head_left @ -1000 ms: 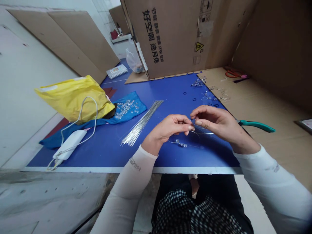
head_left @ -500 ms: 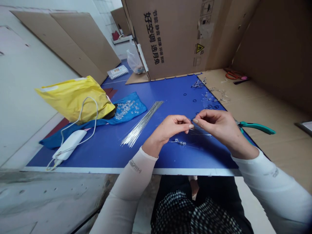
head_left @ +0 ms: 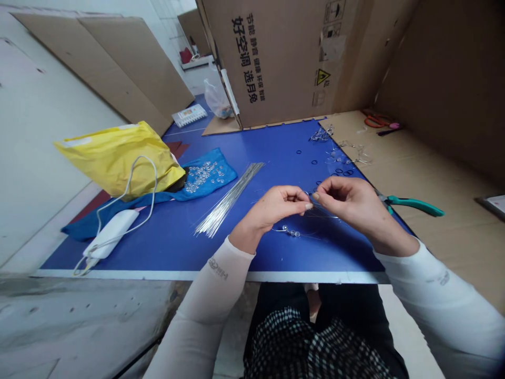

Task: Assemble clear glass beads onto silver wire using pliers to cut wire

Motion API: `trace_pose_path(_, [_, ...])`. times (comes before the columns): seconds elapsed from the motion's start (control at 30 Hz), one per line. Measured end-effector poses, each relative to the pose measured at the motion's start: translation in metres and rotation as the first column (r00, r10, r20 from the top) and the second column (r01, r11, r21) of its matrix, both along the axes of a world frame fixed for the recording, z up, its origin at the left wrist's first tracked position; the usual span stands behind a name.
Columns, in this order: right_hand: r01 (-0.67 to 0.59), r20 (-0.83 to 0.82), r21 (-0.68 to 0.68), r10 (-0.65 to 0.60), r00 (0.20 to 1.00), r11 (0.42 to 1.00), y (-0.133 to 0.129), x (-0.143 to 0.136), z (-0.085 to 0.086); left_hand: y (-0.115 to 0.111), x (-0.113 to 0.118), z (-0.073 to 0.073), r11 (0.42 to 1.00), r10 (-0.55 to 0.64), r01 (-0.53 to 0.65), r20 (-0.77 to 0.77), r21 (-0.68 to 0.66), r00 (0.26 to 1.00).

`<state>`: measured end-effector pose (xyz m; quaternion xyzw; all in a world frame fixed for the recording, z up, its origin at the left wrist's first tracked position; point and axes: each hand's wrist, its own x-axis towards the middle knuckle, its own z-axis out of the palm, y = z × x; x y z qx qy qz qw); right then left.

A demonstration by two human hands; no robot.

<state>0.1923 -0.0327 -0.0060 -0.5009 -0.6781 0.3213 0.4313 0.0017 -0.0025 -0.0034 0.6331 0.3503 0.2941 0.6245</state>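
Observation:
My left hand (head_left: 284, 207) is closed in a pinch, thumb against forefinger, on a thin wire. Almost touching it, my right hand (head_left: 353, 206) also pinches at the wire (head_left: 324, 216), whose fine length runs out under the right palm. What lies right between the fingertips is too small to make out clearly. Just below the left fingers, a few clear beads (head_left: 291, 231) rest on the blue tabletop (head_left: 252, 258). Small black rings (head_left: 339, 172) lie beyond the right hand. To the left of my hands is a bundle of straight silvery wires (head_left: 229, 200).
Clear beads (head_left: 203, 176) lie on a blue cloth (head_left: 223, 163) beside a yellow bag (head_left: 130, 158). A white power strip (head_left: 111, 234) with a cable is at front left. Green-handled pliers (head_left: 414, 204) and orange scissors (head_left: 376, 121) lie right. Wire pieces (head_left: 322, 133) sit before a cardboard wall (head_left: 284, 63).
The right fingertips have shifted very slightly against the left ones. Both hands keep their pinch, and the things on the table lie as before.

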Motion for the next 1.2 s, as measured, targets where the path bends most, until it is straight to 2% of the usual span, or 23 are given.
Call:
trace_pose_path(0.3, [0.111,0.107,0.079,-0.119,0.987,0.991,-0.0015,-0.0019,0.0015,0.0016,0.0008,-0.0015,0.999,0.01,-0.008,-0.034,0.039,0.999])
trace_pose_path(0.63, [0.11,0.221,0.17,-0.147,0.964,0.979,-0.0028,-0.0032,0.0079,0.0004,0.0038,-0.0037,0.995,0.078,-0.072,-0.088,0.07,0.993])
trace_pose_path(0.8, [0.112,0.248,0.157,-0.149,0.957,0.981,-0.0023,-0.003,0.0064,-0.0025,0.0043,-0.0025,0.979,0.121,-0.09,-0.167,0.181,0.979])
trace_pose_path(1.03, [0.146,0.247,0.131,-0.175,0.953,0.981,-0.0013,-0.0044,0.0047,-0.0048,0.004,-0.0017,0.926,0.173,-0.066,-0.262,0.371,0.95])
trace_pose_path(1.2, [0.143,0.218,0.083,-0.158,0.963,0.986,-0.0014,-0.0059,0.0063,-0.0063,0.0045,-0.0011,0.913,0.174,-0.06,-0.252,0.403,0.952])
